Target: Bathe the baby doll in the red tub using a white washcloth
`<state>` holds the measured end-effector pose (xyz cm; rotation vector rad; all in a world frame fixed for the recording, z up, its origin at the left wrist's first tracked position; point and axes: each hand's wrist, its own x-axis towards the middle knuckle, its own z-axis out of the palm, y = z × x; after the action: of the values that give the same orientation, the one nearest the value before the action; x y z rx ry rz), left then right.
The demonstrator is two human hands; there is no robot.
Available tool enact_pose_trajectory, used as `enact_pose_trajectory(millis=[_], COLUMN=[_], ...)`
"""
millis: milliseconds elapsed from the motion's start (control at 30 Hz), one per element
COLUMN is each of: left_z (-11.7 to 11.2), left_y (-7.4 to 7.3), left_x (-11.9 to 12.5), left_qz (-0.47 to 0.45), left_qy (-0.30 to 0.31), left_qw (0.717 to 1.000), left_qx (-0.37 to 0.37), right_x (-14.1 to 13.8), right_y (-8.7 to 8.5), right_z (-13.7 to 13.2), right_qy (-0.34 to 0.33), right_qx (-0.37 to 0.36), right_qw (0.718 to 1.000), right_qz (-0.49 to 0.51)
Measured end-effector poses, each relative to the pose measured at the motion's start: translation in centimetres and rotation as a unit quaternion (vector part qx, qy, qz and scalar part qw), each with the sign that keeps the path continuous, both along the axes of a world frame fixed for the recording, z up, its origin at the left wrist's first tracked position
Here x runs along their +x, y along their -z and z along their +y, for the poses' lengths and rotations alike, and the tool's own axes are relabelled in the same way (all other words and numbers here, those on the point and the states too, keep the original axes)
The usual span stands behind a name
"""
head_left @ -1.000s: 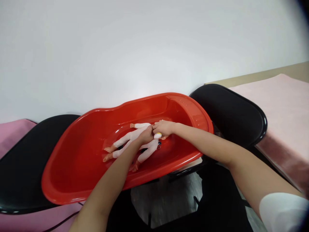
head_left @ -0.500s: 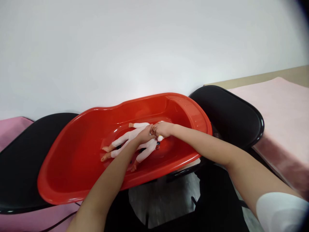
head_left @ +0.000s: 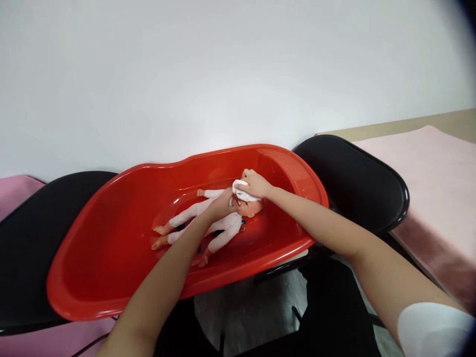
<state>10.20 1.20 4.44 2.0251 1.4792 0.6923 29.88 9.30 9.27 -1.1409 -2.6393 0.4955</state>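
Observation:
A baby doll (head_left: 229, 229) with a white fabric body lies on its back in a red baby bathtub (head_left: 107, 243), its head to the right and bare feet to the left. My left hand (head_left: 222, 204) is closed at the doll's chin and upper chest, partly covering them. In my right hand (head_left: 258, 185) is a small white cloth (head_left: 243, 193) with a dark mark, pressed against the far side of the doll's head. The doll's near cheek and ear show beside it.
Black stools or chairs stand at both ends of the tub, one on the right (head_left: 351, 183) and one on the left (head_left: 22, 267). Pink cloth covers a surface (head_left: 439, 183) at far right. A white wall (head_left: 223, 74) rises behind the tub.
My right hand has moved up and away over the doll's head, bringing the white cloth into fuller view and uncovering part of the head. My left hand stays near the chin.

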Motion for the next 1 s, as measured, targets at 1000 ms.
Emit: enact_pose_trajectory(millis=[1000], left_z=[1.1], left_y=[3.2], left_x=[-1.5], left_qz=[0.089], left_qy=[0.036], left_qw=[0.994], left_qx=[-0.046], right_x=[-0.1], right_y=[3.7], right_z=[0.3], right_qy=[-0.094], right_qx=[-0.089], right_qw=[0.967], right_qz=[-0.22])
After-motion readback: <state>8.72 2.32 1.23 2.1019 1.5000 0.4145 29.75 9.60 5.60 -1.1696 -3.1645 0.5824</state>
